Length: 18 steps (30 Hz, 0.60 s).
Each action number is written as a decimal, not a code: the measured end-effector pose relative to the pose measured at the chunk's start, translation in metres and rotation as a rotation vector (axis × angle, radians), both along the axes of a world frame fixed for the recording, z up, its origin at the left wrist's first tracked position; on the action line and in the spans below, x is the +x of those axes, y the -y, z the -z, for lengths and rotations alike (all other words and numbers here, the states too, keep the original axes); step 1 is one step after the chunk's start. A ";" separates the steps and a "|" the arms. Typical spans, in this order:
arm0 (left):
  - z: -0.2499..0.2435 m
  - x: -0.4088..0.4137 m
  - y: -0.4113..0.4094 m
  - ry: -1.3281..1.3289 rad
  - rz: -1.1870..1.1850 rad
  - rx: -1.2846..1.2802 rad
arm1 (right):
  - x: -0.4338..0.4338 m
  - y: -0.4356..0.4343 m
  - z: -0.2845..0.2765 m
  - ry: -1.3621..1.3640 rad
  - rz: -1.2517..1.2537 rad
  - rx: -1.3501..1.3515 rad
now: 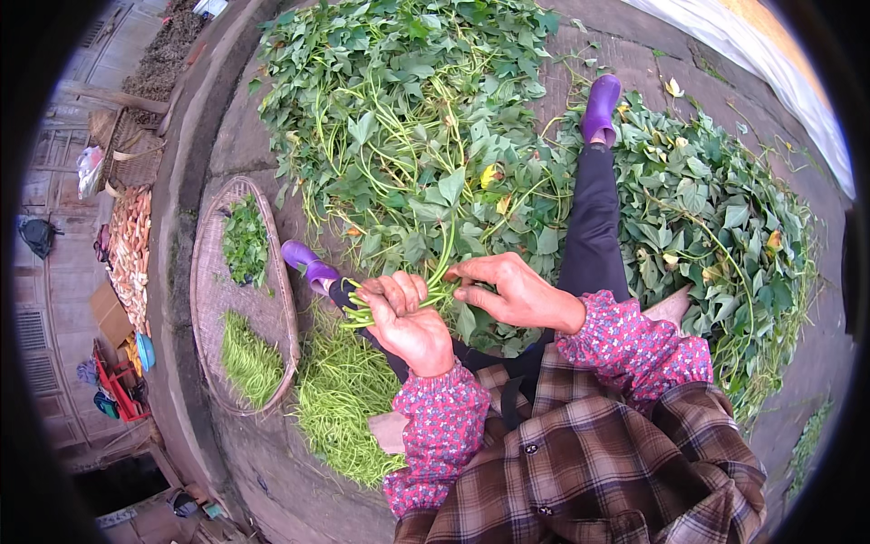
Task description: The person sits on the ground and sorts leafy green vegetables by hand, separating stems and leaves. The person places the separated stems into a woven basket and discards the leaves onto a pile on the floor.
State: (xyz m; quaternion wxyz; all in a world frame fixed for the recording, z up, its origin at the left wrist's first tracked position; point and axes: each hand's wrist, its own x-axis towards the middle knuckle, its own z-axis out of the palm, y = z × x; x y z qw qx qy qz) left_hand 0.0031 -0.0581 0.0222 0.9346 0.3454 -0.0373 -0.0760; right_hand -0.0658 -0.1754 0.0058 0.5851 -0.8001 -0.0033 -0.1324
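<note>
A small bundle of green leaf stalks (358, 315) is clasped in my left hand (408, 319), their cut ends poking out on the left. Beyond the fist the stalks rise to a few leaves (445, 194). My right hand (513, 292) is just to the right, thumb and forefinger close to the stalks; whether they pinch one is hard to tell. Below both hands spreads a big heap of leafy sweet potato vines (408, 115). Stripped green stalks (350, 401) lie in a loose pile by my left forearm.
A shallow woven bamboo tray (255, 299) at left bears green leaves (246, 238) and a stalk bundle (251, 360). Another leaf heap (707, 204) lies right of my leg. My purple boots (601, 105) rest among the vines. Corn cobs (129, 251) lie beyond the stone ledge (180, 272).
</note>
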 end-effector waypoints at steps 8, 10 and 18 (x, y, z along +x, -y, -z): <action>0.004 -0.002 0.001 0.014 0.039 0.034 | 0.002 0.003 -0.016 -0.100 -0.080 -0.495; 0.004 -0.002 0.000 0.013 0.039 0.032 | 0.001 0.005 -0.016 -0.021 -0.097 -0.462; 0.009 -0.004 0.000 0.043 0.191 0.089 | 0.006 0.020 -0.007 -0.105 -0.329 -0.215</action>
